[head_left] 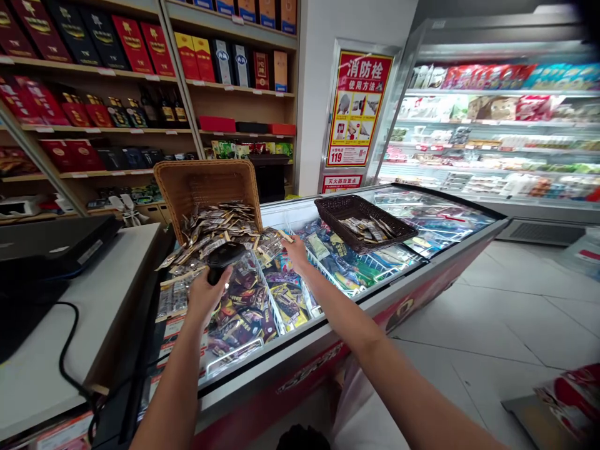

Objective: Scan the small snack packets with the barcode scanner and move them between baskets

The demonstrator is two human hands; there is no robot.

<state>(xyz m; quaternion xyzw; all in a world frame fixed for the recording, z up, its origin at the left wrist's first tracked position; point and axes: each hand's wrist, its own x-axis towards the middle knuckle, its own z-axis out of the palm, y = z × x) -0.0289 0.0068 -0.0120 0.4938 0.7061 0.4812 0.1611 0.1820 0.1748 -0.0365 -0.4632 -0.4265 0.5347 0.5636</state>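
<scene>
My left hand point(206, 294) is wrapped around the handle of a black barcode scanner point(225, 252), its head facing the packets. Above the freezer's glass, my right hand point(296, 251) pinches a small clear packet point(272, 242) with a pale, stick-like edge. A tan wicker basket point(206, 181) lies tipped on its side, and many similar packets point(220, 219) spill from it toward the scanner. More flat packets point(174, 299) lie on the glass left of my left hand. To the right of my right hand, a dark brown basket point(335, 219) holds several of these packets point(370, 229).
The chest freezer point(375, 300) contains bagged frozen goods point(248, 306) in white wire dividers. At left is a counter point(117, 269) with a black device point(51, 244) and a cable point(70, 337). Shelves of boxes point(201, 57) stand behind; a refrigerated display point(492, 125) is at right.
</scene>
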